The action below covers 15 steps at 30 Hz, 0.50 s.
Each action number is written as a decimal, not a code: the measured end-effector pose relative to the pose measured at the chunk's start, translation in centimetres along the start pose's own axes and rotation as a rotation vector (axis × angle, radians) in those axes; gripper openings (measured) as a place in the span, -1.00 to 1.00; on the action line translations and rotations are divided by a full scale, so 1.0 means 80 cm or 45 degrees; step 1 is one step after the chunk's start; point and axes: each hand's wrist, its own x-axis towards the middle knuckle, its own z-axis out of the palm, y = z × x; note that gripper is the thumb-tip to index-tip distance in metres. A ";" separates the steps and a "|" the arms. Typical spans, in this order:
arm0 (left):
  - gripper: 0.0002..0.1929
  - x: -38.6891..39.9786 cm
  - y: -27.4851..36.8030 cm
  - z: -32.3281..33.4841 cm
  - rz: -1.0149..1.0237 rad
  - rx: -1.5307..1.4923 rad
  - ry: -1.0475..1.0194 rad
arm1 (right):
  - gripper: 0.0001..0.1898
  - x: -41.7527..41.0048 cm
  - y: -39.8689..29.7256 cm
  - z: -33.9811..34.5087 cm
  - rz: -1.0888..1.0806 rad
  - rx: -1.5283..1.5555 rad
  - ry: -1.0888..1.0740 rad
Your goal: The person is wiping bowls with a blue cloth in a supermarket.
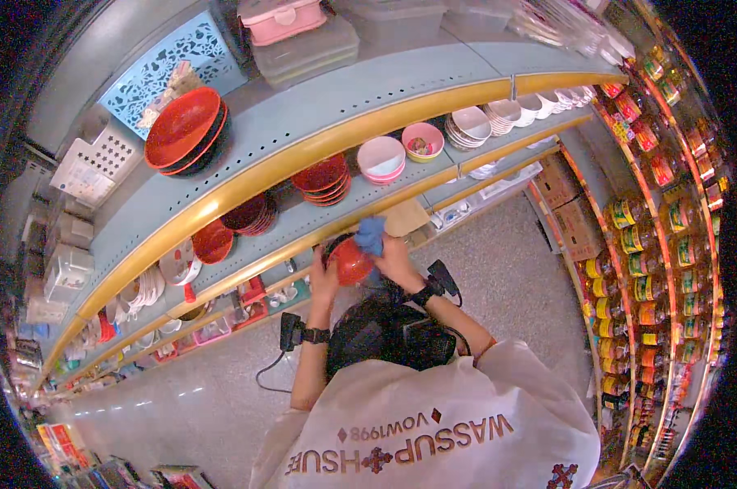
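My left hand point(323, 278) grips a red bowl point(351, 264) with a dark outer side by its left edge. The bowl is held in front of my body, just off the shelf edge, with its red inside turned up. A bunched blue cloth point(370, 235) is in my right hand point(396, 261), against the bowl's upper right rim. The fingers of that hand are partly hidden by the cloth. On the shelf before me stand a stack of red bowls point(322, 177), pink bowls point(381, 158) and a stack of dark bowls point(253, 214).
Two large red bowls point(185, 131) lie on the upper shelf point(344, 110), beside a blue cut-out basket point(173, 67). White bowls point(469, 125) line the shelf to the right. Bottled goods point(637, 269) fill the right-hand shelving. A brown cardboard piece point(406, 217) sits near my right hand.
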 end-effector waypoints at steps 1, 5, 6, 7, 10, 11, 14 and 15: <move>-0.58 -0.001 0.001 0.001 0.000 0.006 -0.027 | -0.67 0.002 0.002 0.001 -0.052 -0.093 0.050; -0.58 0.005 -0.015 0.001 0.102 0.037 0.128 | -0.68 -0.002 -0.039 -0.011 0.233 0.187 -0.044; -0.59 0.006 -0.015 0.003 0.078 0.023 0.120 | -0.68 -0.005 -0.047 -0.018 0.226 0.151 -0.116; -0.60 0.007 -0.015 0.004 0.053 0.010 0.113 | -0.68 -0.004 -0.034 -0.014 0.228 0.149 -0.110; -0.62 0.007 -0.013 -0.002 0.189 -0.009 -0.017 | -0.67 0.001 -0.012 0.000 -0.141 0.092 -0.007; -0.62 0.008 -0.016 -0.002 0.185 -0.007 -0.015 | -0.67 0.002 -0.012 0.001 -0.068 0.180 0.067; -0.65 0.012 -0.021 -0.001 0.185 0.077 0.054 | -0.68 0.000 -0.012 0.005 0.184 0.249 0.027; -0.64 0.012 -0.017 0.000 0.148 0.035 0.075 | -0.67 -0.001 -0.012 0.007 0.366 0.235 -0.090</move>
